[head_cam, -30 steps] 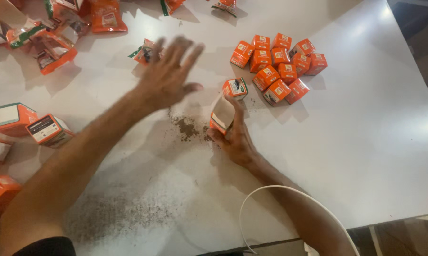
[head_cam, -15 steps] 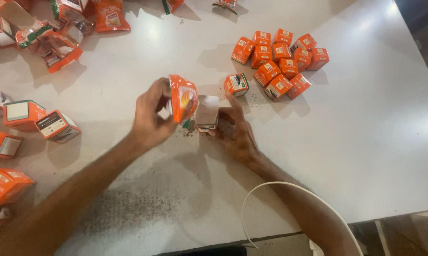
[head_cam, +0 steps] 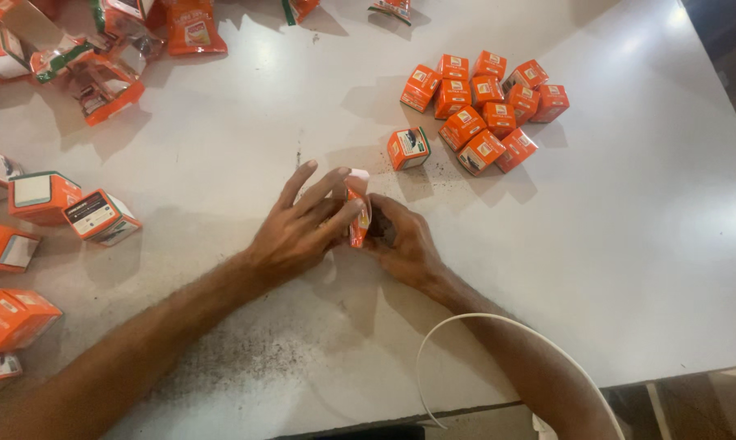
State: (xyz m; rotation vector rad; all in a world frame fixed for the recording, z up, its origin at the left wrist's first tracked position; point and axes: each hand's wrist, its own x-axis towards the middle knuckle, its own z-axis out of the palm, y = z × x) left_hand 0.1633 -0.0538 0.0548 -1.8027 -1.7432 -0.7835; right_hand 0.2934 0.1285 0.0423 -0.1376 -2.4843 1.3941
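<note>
Near the middle of the white table [head_cam: 628,244], both my hands meet around one small orange carton [head_cam: 358,213]. My left hand [head_cam: 298,232] presses its fingers against the carton's left side. On the right, my right hand [head_cam: 404,244] cups the carton and rests on the table. The carton stands on edge with a white flap at its top. A single shut orange box [head_cam: 408,148] sits just beyond my hands.
A cluster of several small orange boxes [head_cam: 486,106] lies at the back right. Open orange cartons [head_cam: 54,200] line the left edge, and torn packets [head_cam: 107,77] lie at the back left. Dark crumbs [head_cam: 246,367] dust the near table. A white cable [head_cam: 465,334] loops over my right forearm.
My left hand came back from its reach toward the far packets to the carton. Both hands lowered the carton from above the table down onto it.
</note>
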